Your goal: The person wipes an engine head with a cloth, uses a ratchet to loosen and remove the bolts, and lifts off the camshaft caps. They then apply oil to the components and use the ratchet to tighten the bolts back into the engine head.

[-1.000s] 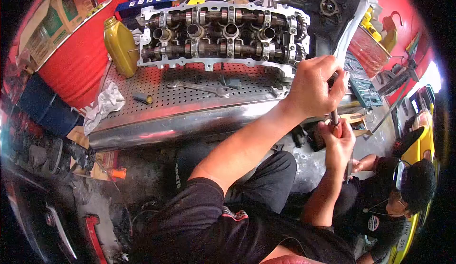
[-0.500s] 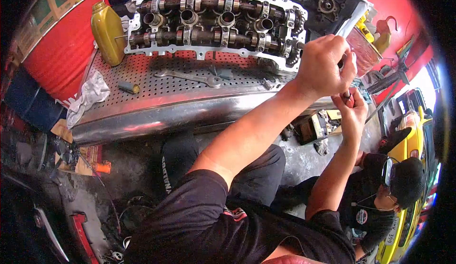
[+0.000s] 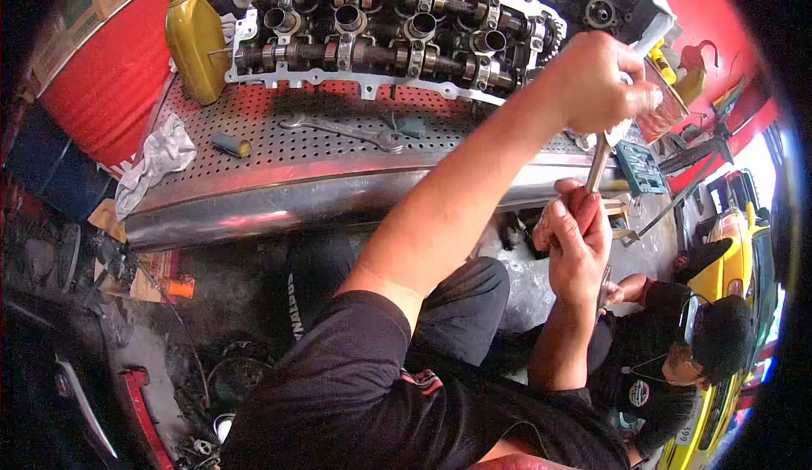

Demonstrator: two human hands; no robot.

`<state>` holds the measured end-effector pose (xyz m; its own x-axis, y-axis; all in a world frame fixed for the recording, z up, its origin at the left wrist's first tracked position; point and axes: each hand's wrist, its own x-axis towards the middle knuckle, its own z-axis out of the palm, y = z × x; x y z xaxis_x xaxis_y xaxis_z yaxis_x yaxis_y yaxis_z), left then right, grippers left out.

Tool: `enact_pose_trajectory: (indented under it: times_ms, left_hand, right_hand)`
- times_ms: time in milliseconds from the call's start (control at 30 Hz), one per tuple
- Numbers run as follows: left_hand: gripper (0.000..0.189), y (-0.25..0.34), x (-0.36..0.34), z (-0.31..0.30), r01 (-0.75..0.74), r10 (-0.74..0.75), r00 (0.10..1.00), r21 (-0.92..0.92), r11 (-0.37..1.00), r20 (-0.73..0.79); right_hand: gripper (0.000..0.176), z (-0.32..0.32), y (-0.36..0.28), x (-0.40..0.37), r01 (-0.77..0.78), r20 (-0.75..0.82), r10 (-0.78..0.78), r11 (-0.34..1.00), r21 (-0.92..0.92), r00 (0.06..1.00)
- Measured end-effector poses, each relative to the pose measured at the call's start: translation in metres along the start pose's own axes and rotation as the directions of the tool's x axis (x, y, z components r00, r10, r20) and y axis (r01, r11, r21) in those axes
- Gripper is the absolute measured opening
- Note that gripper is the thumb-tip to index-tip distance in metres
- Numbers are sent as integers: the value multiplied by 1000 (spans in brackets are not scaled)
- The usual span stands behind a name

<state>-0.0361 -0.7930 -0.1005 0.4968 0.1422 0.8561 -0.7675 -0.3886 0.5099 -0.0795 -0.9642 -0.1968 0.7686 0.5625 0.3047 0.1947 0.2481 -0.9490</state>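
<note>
My right hand (image 3: 581,246) is wrapped round the red handle of a ratchet wrench (image 3: 598,166), whose metal shaft points up toward my other hand. Over the wrench's head, my left hand (image 3: 605,85) is closed, fingers curled and thumb stretched along them; a bit of shiny metal shows between them, but what it is stays hidden. Behind my left hand lies a cylinder head (image 3: 368,68) with two camshafts and several round tubes. In front of it, on the perforated metal bench (image 3: 279,102), rests a combination wrench (image 3: 342,130).
A gold oil bottle (image 3: 194,47) stands left of the cylinder head. A grey tube (image 3: 230,144) and a white rag (image 3: 161,161) lie near the bench's left end. At right are a green socket case (image 3: 641,167) and a co-worker (image 3: 677,352) low beside my right arm.
My hands have drawn apart: the right moved down and left with the ratchet wrench, uncovering its shaft. My left hand rose slightly. The view shifted a little.
</note>
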Motion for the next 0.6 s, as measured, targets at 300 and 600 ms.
enact_pose_trajectory:
  times_ms: [300, 600]
  left_hand:
    - [16, -1, -26, 36, -151, 163, 874, 62, 987, -458]
    - [20, -3, -15, 33, -116, 110, 887, 15, 993, -449]
  right_hand:
    - [13, -87, -75, 79, 310, 208, -582, 80, -948, 786]
    - [16, -69, -25, 38, -29, 27, 35, 981, -189, 999]
